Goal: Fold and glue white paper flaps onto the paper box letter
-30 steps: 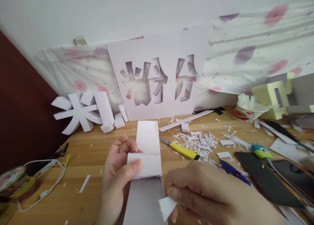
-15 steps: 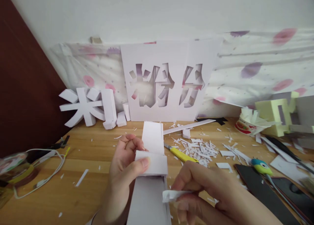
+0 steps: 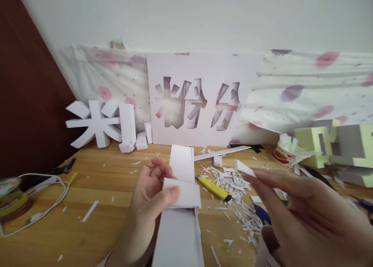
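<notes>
My left hand grips a long white foam-board piece near the middle, its thumb pressing on a raised white flap. The far end of this piece points toward the wall. My right hand is lifted over the scraps at the right, pinching a small white piece between thumb and fingertips. A yellow utility knife lies just right of the foam-board piece.
White cut-out characters stand at the back left, beside a stencil board against the wall. White scraps litter the right. A paper bowl, pale yellow blocks and a white cable lie around.
My right hand has moved up and to the right with the small white piece, away from the foam-board piece. My left hand has kept its hold. The view has shifted slightly.
</notes>
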A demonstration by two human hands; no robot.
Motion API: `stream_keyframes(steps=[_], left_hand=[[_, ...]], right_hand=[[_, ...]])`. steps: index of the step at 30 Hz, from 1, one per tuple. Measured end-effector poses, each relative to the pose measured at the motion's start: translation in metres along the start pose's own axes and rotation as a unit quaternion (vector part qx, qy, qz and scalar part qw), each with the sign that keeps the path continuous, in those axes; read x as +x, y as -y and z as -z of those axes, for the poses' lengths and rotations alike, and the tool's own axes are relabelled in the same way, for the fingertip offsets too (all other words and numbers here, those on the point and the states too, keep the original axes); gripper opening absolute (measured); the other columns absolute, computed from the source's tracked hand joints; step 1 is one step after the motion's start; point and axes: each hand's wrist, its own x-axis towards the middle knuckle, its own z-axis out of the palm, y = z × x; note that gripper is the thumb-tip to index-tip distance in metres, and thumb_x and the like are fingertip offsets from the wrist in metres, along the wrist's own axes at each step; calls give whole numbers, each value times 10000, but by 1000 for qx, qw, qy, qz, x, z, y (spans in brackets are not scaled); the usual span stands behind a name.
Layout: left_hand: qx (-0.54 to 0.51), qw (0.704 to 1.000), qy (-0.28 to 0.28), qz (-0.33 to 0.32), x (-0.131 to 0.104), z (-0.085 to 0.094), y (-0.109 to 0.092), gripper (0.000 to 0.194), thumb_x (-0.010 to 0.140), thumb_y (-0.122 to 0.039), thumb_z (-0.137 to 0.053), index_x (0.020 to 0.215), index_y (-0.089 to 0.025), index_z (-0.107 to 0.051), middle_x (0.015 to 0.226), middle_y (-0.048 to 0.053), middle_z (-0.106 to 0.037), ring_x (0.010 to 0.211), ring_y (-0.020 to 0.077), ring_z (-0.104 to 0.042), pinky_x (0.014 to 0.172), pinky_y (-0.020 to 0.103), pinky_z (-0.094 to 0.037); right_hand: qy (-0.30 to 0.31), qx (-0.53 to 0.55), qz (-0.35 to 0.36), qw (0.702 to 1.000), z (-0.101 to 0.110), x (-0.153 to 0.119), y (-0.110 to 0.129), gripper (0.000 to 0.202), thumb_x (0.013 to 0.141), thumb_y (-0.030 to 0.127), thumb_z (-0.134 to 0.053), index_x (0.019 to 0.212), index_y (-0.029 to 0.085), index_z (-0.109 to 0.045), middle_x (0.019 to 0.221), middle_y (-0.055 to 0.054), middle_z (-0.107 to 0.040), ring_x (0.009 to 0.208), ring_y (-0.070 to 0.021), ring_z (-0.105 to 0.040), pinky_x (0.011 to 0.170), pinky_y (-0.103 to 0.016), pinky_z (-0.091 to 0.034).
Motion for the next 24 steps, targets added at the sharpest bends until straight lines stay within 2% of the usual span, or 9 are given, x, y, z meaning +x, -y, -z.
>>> stream_keyframes(steps=[2,5,6,10,13,16,20,24], left_hand=[[-2,1000,-5,-7,1,1,-1,511,596,-209,-861,1008,-238,-560,848,-37,-578,649,106,-562,551,221,-440],[-5,1000,11,-13,3,4,-4,495,595,-182,-883,979,-227,-575,807,-22,-582,691,135,-597,557,228,-467],[-7,1000,15,-12,3,5,-4,493,601,-173,-886,980,-226,-576,798,-22,-582,692,136,-600,558,227,-472],[-25,999,34,3,4,8,-4,544,597,-188,-899,1005,-241,-543,764,-52,-573,646,112,-585,533,204,-466],[-18,999,41,25,3,11,-4,615,574,-241,-919,1029,-258,-505,765,-73,-570,590,94,-553,496,202,-462],[-4,997,61,47,4,16,-6,651,573,-279,-931,1040,-269,-478,779,-73,-559,567,83,-531,483,201,-443],[-2,990,114,77,5,25,-8,621,624,-297,-927,1052,-271,-477,814,-51,-547,604,92,-543,505,203,-430],[-4,993,99,71,5,24,-9,634,578,-241,-950,1042,-279,-521,769,-51,-542,679,135,-594,581,241,-489]], right_hand=[[22,-41,-44,998,1,6,-8,71,953,332,-671,920,317,-732,877,25,-812,733,-197,-749,701,-287,-587],[130,-72,-87,985,3,17,-23,198,951,406,-599,910,276,-743,889,-8,-817,713,-227,-754,644,-321,-565],[149,-81,-94,981,3,21,-28,225,944,421,-580,901,269,-741,887,-18,-819,720,-242,-761,648,-338,-560],[165,-97,-108,975,6,25,-43,281,935,492,-567,898,268,-734,873,-34,-817,729,-255,-772,658,-341,-574],[189,-101,-73,974,8,18,-49,297,958,536,-569,957,293,-738,904,-17,-824,718,-240,-779,618,-305,-575],[174,-106,-47,978,6,9,-51,311,994,555,-533,1001,311,-726,948,-7,-825,763,-254,-786,625,-315,-563],[168,-103,-19,980,0,2,-45,246,1000,498,-532,1009,326,-708,869,17,-804,616,-218,-723,625,-325,-545],[179,-95,-43,978,-3,1,-33,184,987,397,-538,963,325,-706,840,-4,-799,600,-226,-717,602,-336,-546]])
